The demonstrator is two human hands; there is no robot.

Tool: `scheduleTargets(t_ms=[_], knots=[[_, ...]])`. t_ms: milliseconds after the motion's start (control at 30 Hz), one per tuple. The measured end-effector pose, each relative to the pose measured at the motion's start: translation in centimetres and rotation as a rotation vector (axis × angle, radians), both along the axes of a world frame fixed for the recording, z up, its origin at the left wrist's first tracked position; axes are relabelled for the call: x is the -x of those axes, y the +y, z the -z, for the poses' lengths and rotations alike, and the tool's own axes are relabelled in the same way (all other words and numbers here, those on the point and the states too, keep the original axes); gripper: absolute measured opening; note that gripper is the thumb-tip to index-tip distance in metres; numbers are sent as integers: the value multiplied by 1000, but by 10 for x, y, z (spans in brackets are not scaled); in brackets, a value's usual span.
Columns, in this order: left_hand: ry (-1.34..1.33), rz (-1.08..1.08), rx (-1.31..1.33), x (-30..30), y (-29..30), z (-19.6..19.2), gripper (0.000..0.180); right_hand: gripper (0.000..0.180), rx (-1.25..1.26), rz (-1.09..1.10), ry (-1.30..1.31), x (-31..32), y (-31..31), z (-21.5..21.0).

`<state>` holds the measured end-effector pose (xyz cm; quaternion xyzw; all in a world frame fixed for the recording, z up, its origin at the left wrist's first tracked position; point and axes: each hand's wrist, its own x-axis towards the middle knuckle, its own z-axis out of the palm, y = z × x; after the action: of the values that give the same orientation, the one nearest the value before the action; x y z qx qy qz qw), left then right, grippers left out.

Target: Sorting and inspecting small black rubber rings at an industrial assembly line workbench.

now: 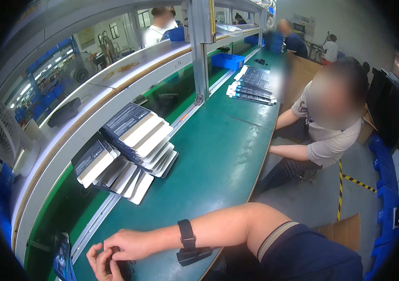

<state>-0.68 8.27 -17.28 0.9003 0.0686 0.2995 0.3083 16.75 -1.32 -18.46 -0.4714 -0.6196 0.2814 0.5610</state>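
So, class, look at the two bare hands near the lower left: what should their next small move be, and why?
Perhaps ease the right hand slightly away from the left hand: they sit close together over the green table, fingers curled, and whether anything lies between them is hidden. A small gap would probably settle that.

We log one long green surface, running from 7 o'clock to 1 o'clock of our view, with a soft sheen. At 9 o'clock we note two adjoining piles of dark-and-white cartons, the larger pile and the smaller pile, both fanned unevenly. Between 1 and 2 o'clock we record an overlapping batch of similar flat cartons; at 1 o'clock, small black pieces, too small to identify.
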Motion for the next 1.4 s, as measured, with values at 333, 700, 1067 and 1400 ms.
scheduleTargets(t_ms=[333, 700, 1067, 1400], knots=[[-69, 5, 279, 5, 9, 18, 37, 12, 121, -49, 120, -1, 3, -1], [-53, 5, 335, 2, 2, 9, 27, 9, 54, 2, 69, -2, 2, -2], [-65, -23, 303, 1, 0, 4, 13, 12, 100, -9, 58, -3, 2, -4], [-75, -14, 336, 1, 2, 9, 12, 13, 89, -3, 46, -2, 5, 2]])
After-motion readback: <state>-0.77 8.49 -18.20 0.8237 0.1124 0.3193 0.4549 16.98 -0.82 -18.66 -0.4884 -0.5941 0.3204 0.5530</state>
